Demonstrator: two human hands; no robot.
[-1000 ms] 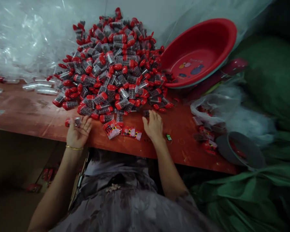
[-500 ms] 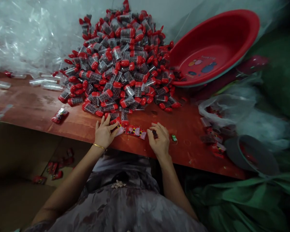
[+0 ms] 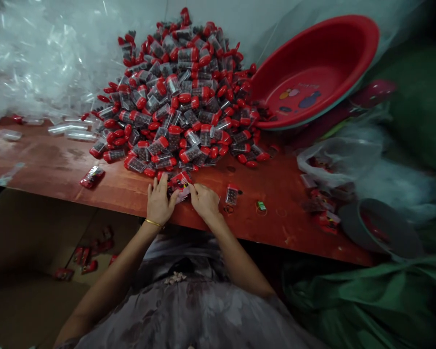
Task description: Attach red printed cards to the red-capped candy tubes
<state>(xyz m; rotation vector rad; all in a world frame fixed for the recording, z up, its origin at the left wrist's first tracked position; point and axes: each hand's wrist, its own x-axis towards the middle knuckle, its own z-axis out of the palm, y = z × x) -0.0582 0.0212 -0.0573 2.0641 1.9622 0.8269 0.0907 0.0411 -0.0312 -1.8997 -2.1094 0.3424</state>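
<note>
- The step in hand looks like gathering or lining up the red packet (image 3: 182, 179), which lies between the two hands at the near foot of the pile (image 3: 174, 106) of jars
- Right hand (image 3: 205, 199): fingers curled, thumb and forefinger seeming to pinch the packet's right edge
- Left hand (image 3: 159, 201): fingers spread at the packet's left, thumb reaching to its lower edge; I cannot tell whether it grips or merely steadies
- By my judgement, the next move calls for a light pinch that keeps the packet flat and together, with the left fingers kept from knocking jars off the pile
- One lone jar (image 3: 231, 195) stands or lies just right of the right hand, within easy reach, with a dark band (image 3: 228, 209) on the table (image 3: 287, 189) just below it
- Hidden: much of the packet's edge, under the fingers and thumbs; whether it is one packet or several overlapping is unclear
- Hard to make out: the small green piece (image 3: 261, 206), the contents of the clear bag (image 3: 337, 150), and the red packs (image 3: 83, 257) in the dim space below
- Cut off: the heap of clear plastic (image 3: 51, 63), at the left and top edges
</note>
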